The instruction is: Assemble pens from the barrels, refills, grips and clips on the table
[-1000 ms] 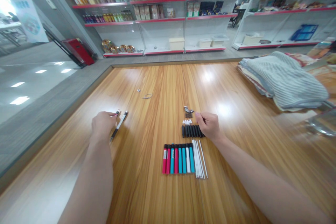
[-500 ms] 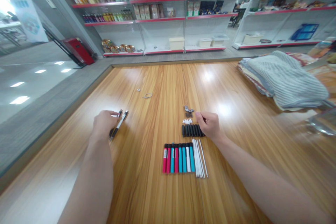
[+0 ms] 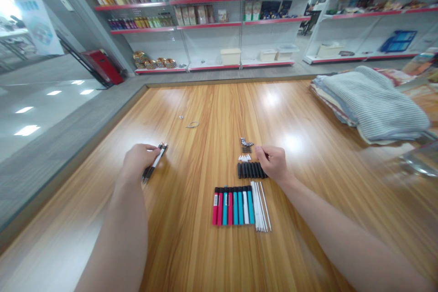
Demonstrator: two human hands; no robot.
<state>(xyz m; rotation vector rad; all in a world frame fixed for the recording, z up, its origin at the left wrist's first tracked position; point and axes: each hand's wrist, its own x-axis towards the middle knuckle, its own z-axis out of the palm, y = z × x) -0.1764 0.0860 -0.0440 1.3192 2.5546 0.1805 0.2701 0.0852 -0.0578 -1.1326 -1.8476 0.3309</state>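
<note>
My left hand (image 3: 136,162) rests on the wooden table (image 3: 205,109), fingers curled over two black-and-white pens (image 3: 155,163) lying side by side. My right hand (image 3: 273,163) is closed in a pinch at the right end of a row of black pen grips (image 3: 249,170); what it pinches is too small to name. Beyond the grips lie small white tips (image 3: 243,158) and a little heap of springs (image 3: 245,144). In front of the grips sits a row of red, teal and white pen barrels (image 3: 232,205) with several white refills (image 3: 262,206) beside them.
A wire loop (image 3: 192,124) and a tiny ring (image 3: 180,117) lie further back on the table. Folded grey and patterned cloths (image 3: 372,100) are piled at the right edge. Shop shelves (image 3: 205,13) with goods line the back wall. A red box (image 3: 102,66) stands on the floor at left.
My left hand has pushed its pen against the second pen, so the two now lie together. My right hand has stayed in place.
</note>
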